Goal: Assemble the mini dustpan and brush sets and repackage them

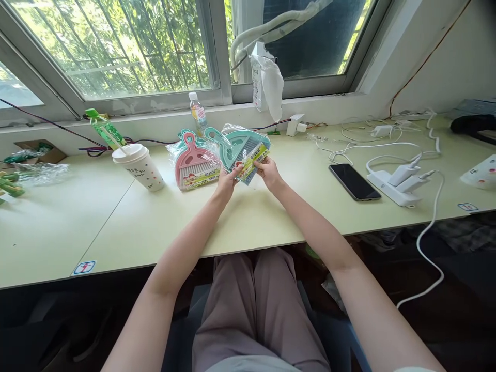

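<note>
Both my hands hold a teal dustpan and brush set [237, 144] in clear plastic, tilted just above the table. My left hand [227, 182] pinches its lower left edge. On the lower right, my right hand [268, 171] grips it by the yellow label strip. Behind and left of my left hand lies a pink dustpan and brush set [191, 157], also in clear wrap with a yellow label. Another teal piece shows partly behind the pink set, mostly hidden by it.
A lidded paper cup [140, 168] and a green bottle [104, 126] stand to the left. A small clear bottle [198, 111] is by the sill. To the right lie a phone [354, 182] and a power strip [395, 186] with trailing white cables. The table's front edge [248, 250] runs above my lap.
</note>
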Demonstrator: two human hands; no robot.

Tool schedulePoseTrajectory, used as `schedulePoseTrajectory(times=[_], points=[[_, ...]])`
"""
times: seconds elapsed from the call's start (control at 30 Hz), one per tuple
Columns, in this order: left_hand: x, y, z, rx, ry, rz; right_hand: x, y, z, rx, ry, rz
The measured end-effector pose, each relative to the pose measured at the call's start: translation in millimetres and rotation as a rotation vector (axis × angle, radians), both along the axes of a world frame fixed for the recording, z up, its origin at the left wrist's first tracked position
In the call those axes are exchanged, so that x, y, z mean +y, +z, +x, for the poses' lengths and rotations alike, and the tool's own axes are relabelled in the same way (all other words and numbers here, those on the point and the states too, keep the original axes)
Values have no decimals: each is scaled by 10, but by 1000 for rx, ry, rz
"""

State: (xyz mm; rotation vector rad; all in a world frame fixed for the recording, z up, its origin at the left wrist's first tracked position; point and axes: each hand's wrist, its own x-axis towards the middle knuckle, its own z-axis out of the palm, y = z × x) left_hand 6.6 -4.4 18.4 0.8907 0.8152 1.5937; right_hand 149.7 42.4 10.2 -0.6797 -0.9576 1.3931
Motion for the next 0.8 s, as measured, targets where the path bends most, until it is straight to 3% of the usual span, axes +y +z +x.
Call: schedulePoseTrajectory(times=[0.27,0.53,0.8], points=[[19,-11,-40,72,5,-1,77,64,93,-106,90,-25],[-82,18,19,151,-32,14,80,60,118,-158,4,-80],[-81,23,21,145,-34,8,111,25,125,-142,18,-100]])
